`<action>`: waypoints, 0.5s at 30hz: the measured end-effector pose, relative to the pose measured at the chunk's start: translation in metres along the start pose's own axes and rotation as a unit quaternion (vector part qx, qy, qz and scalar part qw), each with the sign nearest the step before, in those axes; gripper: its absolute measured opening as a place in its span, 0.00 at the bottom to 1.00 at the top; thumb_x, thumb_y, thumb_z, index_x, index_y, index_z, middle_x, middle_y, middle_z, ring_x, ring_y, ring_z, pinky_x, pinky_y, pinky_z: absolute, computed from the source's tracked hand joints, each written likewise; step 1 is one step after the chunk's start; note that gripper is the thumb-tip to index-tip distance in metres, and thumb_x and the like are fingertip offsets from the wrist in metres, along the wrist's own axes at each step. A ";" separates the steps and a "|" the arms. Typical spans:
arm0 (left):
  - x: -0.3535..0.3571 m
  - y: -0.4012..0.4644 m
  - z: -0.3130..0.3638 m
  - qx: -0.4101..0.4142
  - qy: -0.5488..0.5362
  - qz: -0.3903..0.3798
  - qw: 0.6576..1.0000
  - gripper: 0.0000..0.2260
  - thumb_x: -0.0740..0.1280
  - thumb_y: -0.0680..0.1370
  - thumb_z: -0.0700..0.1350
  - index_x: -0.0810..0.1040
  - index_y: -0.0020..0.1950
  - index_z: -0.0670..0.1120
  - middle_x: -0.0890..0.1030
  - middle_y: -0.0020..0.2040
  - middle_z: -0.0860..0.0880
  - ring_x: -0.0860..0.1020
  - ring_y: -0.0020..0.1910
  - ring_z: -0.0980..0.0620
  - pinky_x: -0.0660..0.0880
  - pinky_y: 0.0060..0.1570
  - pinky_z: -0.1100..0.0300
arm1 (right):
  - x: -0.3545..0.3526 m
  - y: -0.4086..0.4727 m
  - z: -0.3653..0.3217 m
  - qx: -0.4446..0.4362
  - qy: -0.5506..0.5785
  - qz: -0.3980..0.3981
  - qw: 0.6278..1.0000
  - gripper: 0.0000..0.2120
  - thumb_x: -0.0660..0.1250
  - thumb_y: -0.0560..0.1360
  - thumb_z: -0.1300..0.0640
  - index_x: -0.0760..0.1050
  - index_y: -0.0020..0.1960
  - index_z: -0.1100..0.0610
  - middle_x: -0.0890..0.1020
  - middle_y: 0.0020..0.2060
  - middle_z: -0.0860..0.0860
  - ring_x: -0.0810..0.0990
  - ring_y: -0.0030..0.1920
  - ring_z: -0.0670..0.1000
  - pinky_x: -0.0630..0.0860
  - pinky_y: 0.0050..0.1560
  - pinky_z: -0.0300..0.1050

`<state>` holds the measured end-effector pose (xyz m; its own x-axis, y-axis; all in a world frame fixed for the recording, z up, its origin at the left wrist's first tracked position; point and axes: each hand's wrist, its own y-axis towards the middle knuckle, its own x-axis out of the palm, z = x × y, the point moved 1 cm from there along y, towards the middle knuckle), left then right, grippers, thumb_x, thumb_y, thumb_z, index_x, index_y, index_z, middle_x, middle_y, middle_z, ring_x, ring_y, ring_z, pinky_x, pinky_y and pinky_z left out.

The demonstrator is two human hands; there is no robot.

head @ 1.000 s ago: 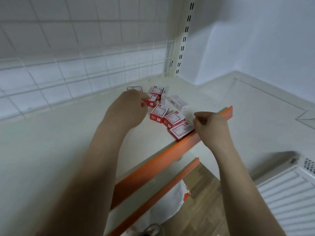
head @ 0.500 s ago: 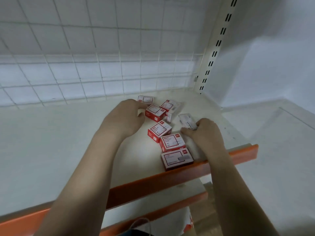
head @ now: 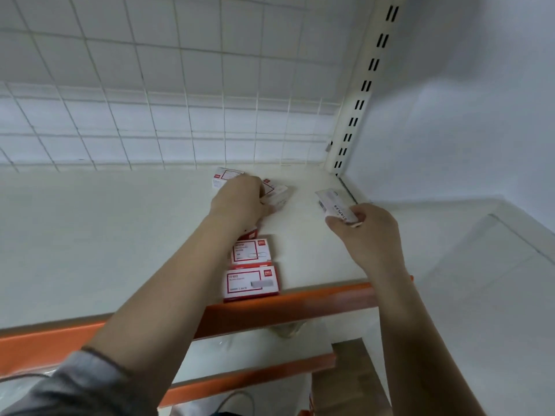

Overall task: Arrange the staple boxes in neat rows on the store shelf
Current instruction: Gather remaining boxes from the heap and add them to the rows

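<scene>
Several red and white staple boxes lie on the white shelf (head: 105, 235) with its orange front edge. Two of them, the front box (head: 251, 283) and the one behind it (head: 250, 250), form a column at the edge; a third is mostly hidden under my left forearm. My left hand (head: 240, 199) grips a box (head: 274, 193) farther back, fingers curled over it. Another box (head: 223, 177) lies just behind that hand. My right hand (head: 365, 232) pinches the near end of a white-faced staple box (head: 335, 205) lying flat toward the shelf's right side.
A white wire grid (head: 180, 100) backs the shelf. A slotted upright post (head: 360, 94) stands at the back right corner. A lower orange-edged shelf (head: 255, 382) shows below. The white wall (head: 465, 115) and floor lie to the right.
My left hand has reached farther back onto the rear boxes. My right hand has taken hold of the white-faced box and drawn it rightward, away from the cluster. The camera has moved closer to the shelf.
</scene>
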<state>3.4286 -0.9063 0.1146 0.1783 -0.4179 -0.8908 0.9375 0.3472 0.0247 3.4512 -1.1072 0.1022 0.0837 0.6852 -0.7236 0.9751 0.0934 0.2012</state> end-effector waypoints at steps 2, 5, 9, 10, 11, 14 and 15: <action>0.003 0.000 0.001 -0.016 -0.011 0.032 0.999 0.10 0.66 0.74 0.44 0.78 0.55 0.46 0.79 0.54 0.46 0.76 0.54 0.45 0.73 0.48 0.55 | -0.004 0.002 0.003 -0.011 0.005 -0.001 1.000 0.13 0.69 0.69 0.48 0.78 0.48 0.55 0.79 0.45 0.53 0.77 0.43 0.53 0.70 0.38 0.42; 0.002 -0.008 -0.003 -0.039 -0.050 0.071 0.995 0.12 0.64 0.73 0.40 0.80 0.55 0.48 0.80 0.54 0.46 0.77 0.54 0.45 0.75 0.52 0.54 | -0.009 0.004 0.002 -0.031 0.016 -0.005 0.999 0.13 0.70 0.70 0.49 0.78 0.50 0.55 0.79 0.47 0.53 0.77 0.45 0.53 0.70 0.40 0.42; -0.010 -0.030 -0.023 -0.089 -0.111 0.182 0.973 0.11 0.68 0.73 0.42 0.81 0.55 0.47 0.81 0.53 0.47 0.77 0.53 0.47 0.74 0.50 0.57 | -0.006 0.008 -0.008 -0.084 0.025 -0.024 0.996 0.12 0.70 0.70 0.48 0.78 0.50 0.54 0.80 0.44 0.52 0.77 0.44 0.52 0.66 0.39 0.41; -0.015 -0.037 -0.030 -0.101 -0.124 0.205 0.966 0.11 0.69 0.73 0.43 0.81 0.55 0.46 0.82 0.53 0.47 0.78 0.52 0.47 0.74 0.49 0.59 | -0.003 0.009 -0.011 -0.096 0.027 -0.031 0.995 0.13 0.70 0.70 0.48 0.78 0.50 0.54 0.80 0.44 0.53 0.77 0.44 0.53 0.66 0.39 0.41; -0.020 -0.044 -0.037 -0.111 -0.132 0.223 0.959 0.11 0.70 0.73 0.44 0.81 0.55 0.46 0.82 0.52 0.47 0.78 0.50 0.48 0.72 0.47 0.61 | 0.001 0.009 -0.015 -0.105 0.030 -0.041 0.993 0.14 0.71 0.69 0.48 0.78 0.50 0.55 0.80 0.44 0.53 0.77 0.43 0.53 0.66 0.39 0.41; -0.037 -0.065 -0.059 -0.137 -0.156 0.260 0.943 0.09 0.70 0.73 0.45 0.82 0.52 0.45 0.81 0.44 0.49 0.75 0.38 0.52 0.67 0.38 0.64 | 0.015 0.004 -0.031 -0.135 0.042 -0.067 0.988 0.17 0.71 0.69 0.47 0.78 0.54 0.56 0.79 0.47 0.54 0.77 0.44 0.52 0.67 0.41 0.40; -0.042 -0.072 -0.067 -0.148 -0.166 0.270 0.937 0.09 0.71 0.73 0.45 0.81 0.52 0.45 0.80 0.42 0.50 0.73 0.36 0.53 0.66 0.36 0.64 | 0.020 0.000 -0.038 -0.146 0.044 -0.070 0.986 0.18 0.71 0.69 0.48 0.77 0.55 0.56 0.79 0.48 0.53 0.76 0.45 0.51 0.66 0.41 0.39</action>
<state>3.3336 -0.8577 0.1201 0.7314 -0.3351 -0.5939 0.5688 0.7803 0.2601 3.4455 -1.0664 0.1127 -0.0788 0.7088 -0.7010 0.8738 0.3876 0.2938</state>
